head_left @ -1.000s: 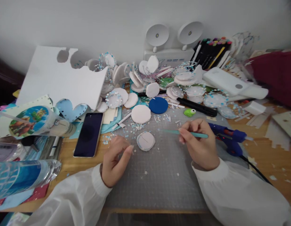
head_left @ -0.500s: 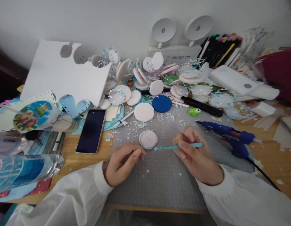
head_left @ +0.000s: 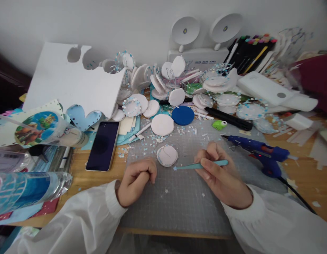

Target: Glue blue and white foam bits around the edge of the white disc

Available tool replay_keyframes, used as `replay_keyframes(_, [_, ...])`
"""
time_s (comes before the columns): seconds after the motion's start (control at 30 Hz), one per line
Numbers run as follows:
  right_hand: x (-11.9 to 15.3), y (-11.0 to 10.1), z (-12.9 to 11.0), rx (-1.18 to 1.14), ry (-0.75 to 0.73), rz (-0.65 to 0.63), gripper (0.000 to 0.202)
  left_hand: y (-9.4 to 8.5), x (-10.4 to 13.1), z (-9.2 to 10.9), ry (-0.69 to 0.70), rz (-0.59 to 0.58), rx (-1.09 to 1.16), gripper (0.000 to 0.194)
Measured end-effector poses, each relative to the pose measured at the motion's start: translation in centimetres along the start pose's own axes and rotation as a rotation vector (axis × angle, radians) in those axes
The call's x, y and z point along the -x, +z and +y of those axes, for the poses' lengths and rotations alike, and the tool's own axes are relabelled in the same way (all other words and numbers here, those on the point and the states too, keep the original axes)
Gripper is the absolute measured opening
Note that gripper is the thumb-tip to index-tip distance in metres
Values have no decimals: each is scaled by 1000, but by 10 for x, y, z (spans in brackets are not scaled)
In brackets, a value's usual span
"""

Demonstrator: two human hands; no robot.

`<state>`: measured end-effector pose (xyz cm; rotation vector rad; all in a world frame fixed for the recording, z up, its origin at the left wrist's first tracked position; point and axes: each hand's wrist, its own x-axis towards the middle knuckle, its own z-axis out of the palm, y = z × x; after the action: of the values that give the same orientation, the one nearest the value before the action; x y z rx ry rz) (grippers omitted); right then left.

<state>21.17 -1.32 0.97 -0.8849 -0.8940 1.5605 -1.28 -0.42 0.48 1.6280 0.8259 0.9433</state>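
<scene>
My right hand grips turquoise tweezers between thumb and fingers, the tips pointing left. A tiny pale-blue flower piece is at the tips, just below a round white foam disc. The disc lies on the grey cutting mat, with a thin curved line on its face and what looks like fine wire around its edge. Left of the disc, my left hand is closed with fingers curled, and nothing shows in it.
Behind the disc lie another white disc and a blue disc. A blue glue gun with a red light rests at right. A phone, a cup and a bottle stand or lie left. Many foam discs crowd the back.
My left hand has drawn slightly left, away from the disc and tweezer tips, and its fingers have curled in. The right hand and tweezers stay almost still. The view shifted slightly.
</scene>
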Motion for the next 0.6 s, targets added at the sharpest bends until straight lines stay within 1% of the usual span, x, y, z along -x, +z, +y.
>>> replay_keyframes(0.07, [1, 0, 0, -9, 8, 1, 37, 2, 2, -1, -72, 15, 17, 31])
replay_keyframes(0.17, [1, 0, -1, -16, 15, 10, 37, 5, 5, -5, -157, 25, 70, 22])
replay_keyframes(0.27, [0, 0, -1, -21, 7, 16, 39, 8, 6, -7, -187, -11, 127, 19])
replay_keyframes(0.4, [0, 1, -1, 6, -12, 14, 39, 7, 5, -1, -213, -73, 98, 18])
replay_keyframes(0.5, [0, 5, -1, 56, -35, 14, 40, 6, 1, 5, -209, -52, 90, 18])
replay_keyframes(0.6, [2, 6, 2, 79, -67, -4, 39, 6, -1, 8, -239, -8, 105, 24])
